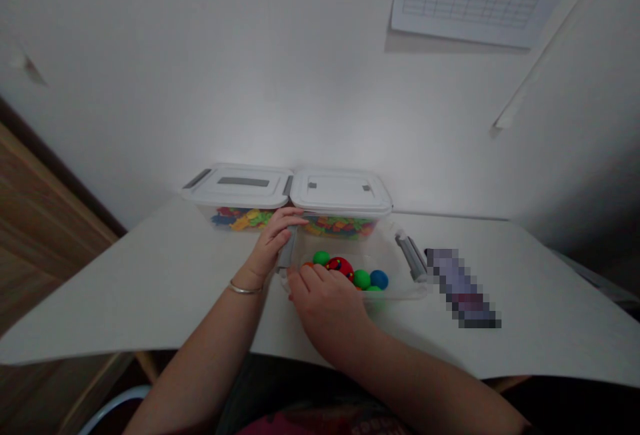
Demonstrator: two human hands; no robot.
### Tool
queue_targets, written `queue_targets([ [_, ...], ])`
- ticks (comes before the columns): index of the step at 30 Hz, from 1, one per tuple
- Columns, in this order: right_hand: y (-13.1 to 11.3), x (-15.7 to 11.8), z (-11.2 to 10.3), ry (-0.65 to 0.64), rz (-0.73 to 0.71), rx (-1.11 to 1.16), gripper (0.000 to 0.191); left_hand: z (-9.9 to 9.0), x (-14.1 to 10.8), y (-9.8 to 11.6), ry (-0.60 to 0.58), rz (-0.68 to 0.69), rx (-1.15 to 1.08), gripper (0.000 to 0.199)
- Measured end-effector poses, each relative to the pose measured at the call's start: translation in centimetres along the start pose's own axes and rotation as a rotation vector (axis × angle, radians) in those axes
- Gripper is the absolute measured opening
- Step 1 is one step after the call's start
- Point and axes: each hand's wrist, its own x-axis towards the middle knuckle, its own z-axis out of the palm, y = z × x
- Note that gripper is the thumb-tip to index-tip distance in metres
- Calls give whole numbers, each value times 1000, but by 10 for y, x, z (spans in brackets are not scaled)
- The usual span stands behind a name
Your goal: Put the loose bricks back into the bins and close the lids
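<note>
The left grip (273,243) is clamped on the side latch (286,249) of the stiff, light-looking clear box (393,251); the right grip (327,308) lies over its front rim (395,296) beside the balls (361,279), clamped or not I cannot tell.

a white tabletop (125,301) carries two lidded clear plastic storage bins (290,188) side by side at its far edge, an open clear plastic tub (397,271) just in front, and a pixelated, unreadable object (460,288) to the tub's right.
</note>
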Motion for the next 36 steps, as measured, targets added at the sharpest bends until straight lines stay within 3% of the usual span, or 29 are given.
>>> queue_targets([
  [4, 10, -5, -13, -87, -20, 104, 29, -6, 2, 5, -19, -149, -175, 40],
  [11, 23, -15, -17, -132, 14, 140, 6, -14, -2, 2, -15, -387, -577, 30],
  [17, 19, -12, -12, -68, -87, 121, 30, -18, -1, 0, -9, -457, -559, 38],
  [24, 18, -13, -11, -81, -101, 140, 32, -21, -3, 4, -34, -530, -528, 53],
  [28, 22, -13, -25, -62, -63, 230, 32, -18, -3, 4, 1, -577, -607, 53],
  [32, 64, -8, -50, 74, 120, 273, 32, -17, -4, 1, 47, -592, -641, 44],
  [36, 146, 1, -45, 136, 379, 137, 34, -23, -8, -10, -79, -673, -667, 51],
])
